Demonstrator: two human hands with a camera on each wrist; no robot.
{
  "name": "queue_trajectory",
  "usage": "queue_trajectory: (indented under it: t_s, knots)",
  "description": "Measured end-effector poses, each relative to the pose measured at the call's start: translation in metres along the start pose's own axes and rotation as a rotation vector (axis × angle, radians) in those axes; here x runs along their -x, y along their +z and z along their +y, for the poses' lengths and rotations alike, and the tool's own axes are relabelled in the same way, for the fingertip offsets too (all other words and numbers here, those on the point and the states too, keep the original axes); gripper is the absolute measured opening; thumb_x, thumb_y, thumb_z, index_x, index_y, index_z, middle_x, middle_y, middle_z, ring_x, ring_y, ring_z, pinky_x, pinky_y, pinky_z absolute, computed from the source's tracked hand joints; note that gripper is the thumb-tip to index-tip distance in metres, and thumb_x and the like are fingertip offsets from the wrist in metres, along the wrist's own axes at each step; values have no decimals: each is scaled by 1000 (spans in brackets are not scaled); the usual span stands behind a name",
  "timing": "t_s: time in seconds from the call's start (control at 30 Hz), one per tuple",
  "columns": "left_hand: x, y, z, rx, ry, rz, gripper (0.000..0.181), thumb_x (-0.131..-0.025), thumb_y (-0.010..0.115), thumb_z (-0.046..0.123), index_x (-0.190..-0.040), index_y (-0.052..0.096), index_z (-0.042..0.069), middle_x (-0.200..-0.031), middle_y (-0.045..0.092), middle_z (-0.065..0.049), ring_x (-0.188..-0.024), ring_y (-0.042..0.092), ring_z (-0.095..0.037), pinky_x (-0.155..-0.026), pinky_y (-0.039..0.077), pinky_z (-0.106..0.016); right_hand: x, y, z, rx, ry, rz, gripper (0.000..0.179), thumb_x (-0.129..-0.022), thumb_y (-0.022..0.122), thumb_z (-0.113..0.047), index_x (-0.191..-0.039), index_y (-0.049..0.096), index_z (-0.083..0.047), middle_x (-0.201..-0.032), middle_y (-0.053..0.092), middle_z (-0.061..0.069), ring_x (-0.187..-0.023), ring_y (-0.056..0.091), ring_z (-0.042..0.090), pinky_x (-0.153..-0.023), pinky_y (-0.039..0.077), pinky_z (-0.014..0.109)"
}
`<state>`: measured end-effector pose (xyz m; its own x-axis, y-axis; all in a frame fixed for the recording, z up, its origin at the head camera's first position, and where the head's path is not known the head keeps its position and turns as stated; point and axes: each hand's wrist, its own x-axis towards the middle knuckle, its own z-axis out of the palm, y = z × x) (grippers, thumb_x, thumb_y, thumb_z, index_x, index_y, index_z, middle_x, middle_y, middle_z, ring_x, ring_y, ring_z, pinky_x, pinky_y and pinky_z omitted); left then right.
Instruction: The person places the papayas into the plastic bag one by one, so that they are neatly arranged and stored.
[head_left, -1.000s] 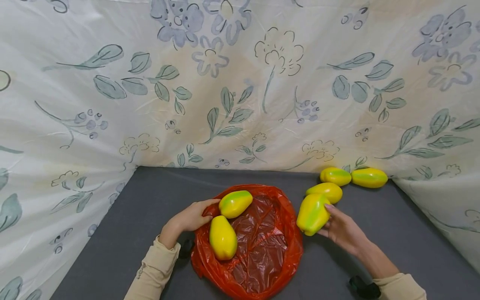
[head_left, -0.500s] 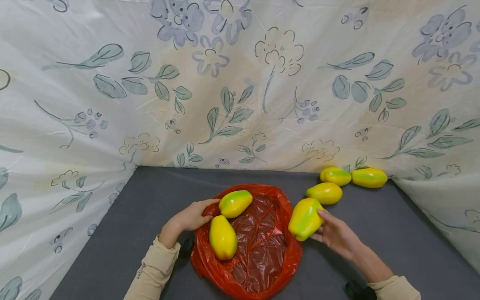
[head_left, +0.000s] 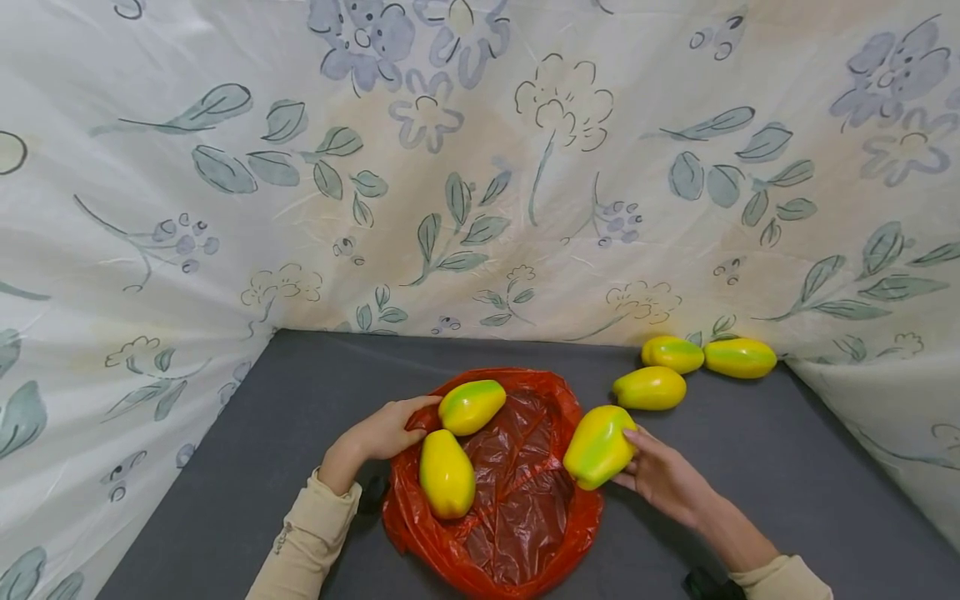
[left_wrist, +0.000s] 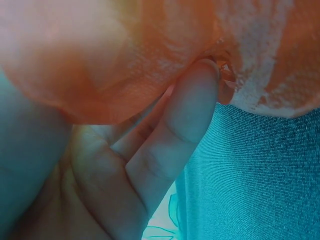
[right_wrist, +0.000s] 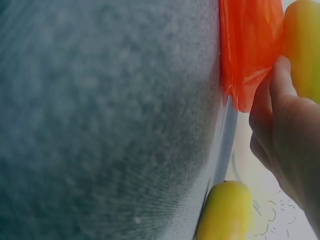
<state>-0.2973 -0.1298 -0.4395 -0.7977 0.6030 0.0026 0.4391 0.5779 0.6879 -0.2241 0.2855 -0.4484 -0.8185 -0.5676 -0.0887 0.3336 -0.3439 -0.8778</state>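
Note:
A red plastic bag (head_left: 517,533) stands wide open on the dark table, its rim rolled into a ring. Two yellow papayas lie inside its left part, one papaya (head_left: 472,407) behind the other papaya (head_left: 447,475). My left hand (head_left: 381,435) grips the bag's left rim; in the left wrist view its fingers (left_wrist: 192,107) pinch the thin plastic. With my right hand (head_left: 663,475) I hold a yellow-green papaya (head_left: 598,447) over the bag's right rim. The right wrist view shows this held papaya (right_wrist: 304,47) beside the bag's red side (right_wrist: 250,50).
At the back right lie three more papayas: one nearer papaya (head_left: 649,388), and behind it a papaya (head_left: 672,354) end to end with another papaya (head_left: 740,357). A floral cloth (head_left: 465,208) hangs behind the table (head_left: 337,367) and along its sides.
My right hand has carried its papaya left and a little nearer, from beside the other papayas to over the bag's right rim. The left hand keeps its hold on the bag.

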Motion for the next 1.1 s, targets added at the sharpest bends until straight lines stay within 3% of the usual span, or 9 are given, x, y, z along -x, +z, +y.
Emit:
queue_trajectory:
  t_s: [0.2, 0.4, 0.6, 0.83, 1.1]
  knots:
    - [-1, 0, -1, -5, -8, 1, 52, -90, 59, -1, -140, 44, 1, -129, 53, -19, -87, 59, -20, -80, 53, -38, -2, 8, 0, 19, 35, 38, 28, -106, 25, -24, -132, 30, -15, -122, 53, 5, -111, 53, 20, -99, 40, 40]
    - [0, 0, 0, -4, -12, 1, 52, -90, 60, -1, -140, 44, 1, -129, 53, -20, -86, 59, -19, -78, 54, -37, -7, 19, 1, 104, 94, 103, 46, -105, 32, -25, -139, 10, -3, -121, 53, 6, -109, 53, 19, -98, 41, 38]
    - [0, 0, 2, -12, -13, 5, 52, -90, 59, -1, -140, 44, 2, -130, 53, -19, -91, 59, -22, -81, 53, -40, -9, 26, 0, 128, 87, 101, 42, -105, 34, -24, -137, 16, -4, -120, 52, 6, -110, 54, 19, -98, 41, 38]
    - [0, 0, 2, -22, -11, 6, 52, -90, 60, -1, -140, 45, 1, -129, 53, -19, -91, 58, -22, -82, 52, -41, -10, 33, -4, 144, 66, 101, 49, -105, 34, -24, -140, 7, -3, -122, 51, 8, -110, 54, 20, -97, 41, 38]
    - [0, 0, 1, -22, -10, 6, 52, -90, 59, -1, -140, 44, 1, -129, 53, -19, -89, 58, -21, -81, 53, -39, -11, 39, -4, 122, 42, 63, 44, -105, 33, -21, -139, 11, -4, -123, 52, 7, -110, 54, 20, -98, 40, 39]
